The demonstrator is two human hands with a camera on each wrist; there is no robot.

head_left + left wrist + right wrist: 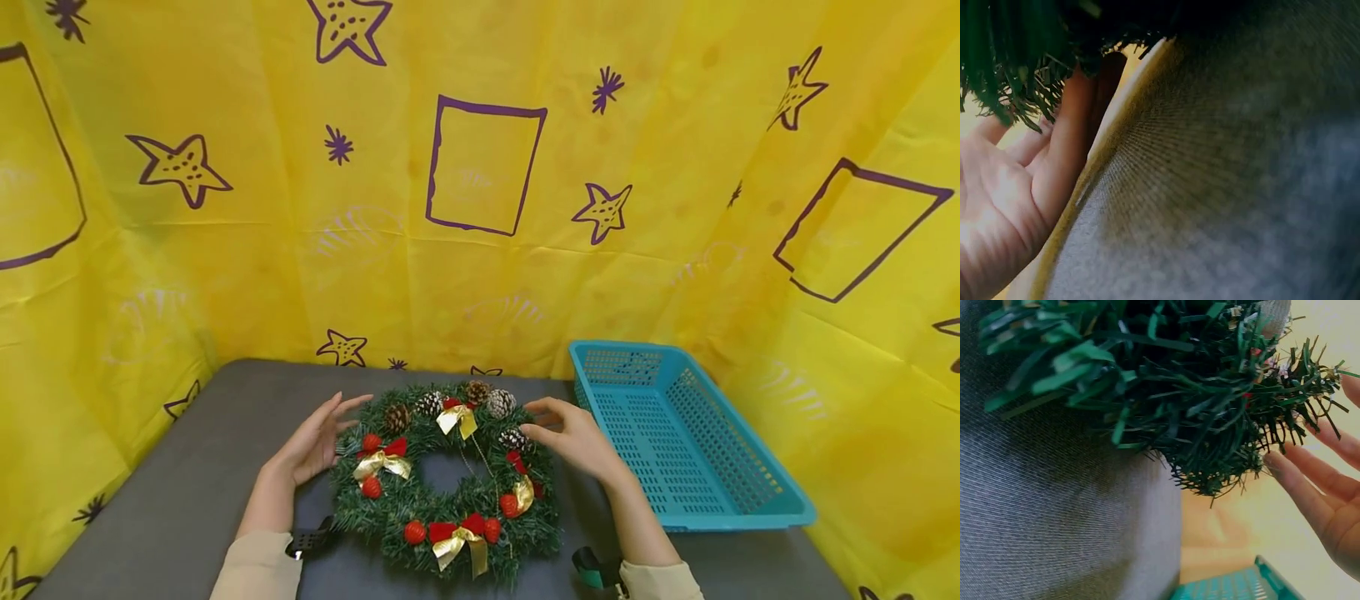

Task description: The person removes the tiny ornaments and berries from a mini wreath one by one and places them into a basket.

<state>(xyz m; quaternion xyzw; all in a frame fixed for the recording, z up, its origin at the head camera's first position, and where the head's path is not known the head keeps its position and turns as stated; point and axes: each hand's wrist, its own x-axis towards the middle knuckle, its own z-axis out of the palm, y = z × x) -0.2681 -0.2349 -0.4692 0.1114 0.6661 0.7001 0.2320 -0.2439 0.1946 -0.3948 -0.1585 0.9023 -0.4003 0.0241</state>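
Observation:
A green Christmas wreath lies on the grey table, decorated with gold and red bows, red berry-like balls and several pine cones. At its upper left edge is my left hand, palm turned towards the greenery with loosely bent fingers. In the left wrist view the tips of the left fingers disappear behind the hanging needles. My right hand is at the upper right edge beside the pine cones, thumb and fingers spread. The right wrist view has the right fingertips right by the outer needles; firm contact is hard to tell.
A blue-green plastic basket with perforated walls stands on the table to the right, close to my right forearm. Behind and at both sides hangs a yellow cloth printed with purple stars and frames.

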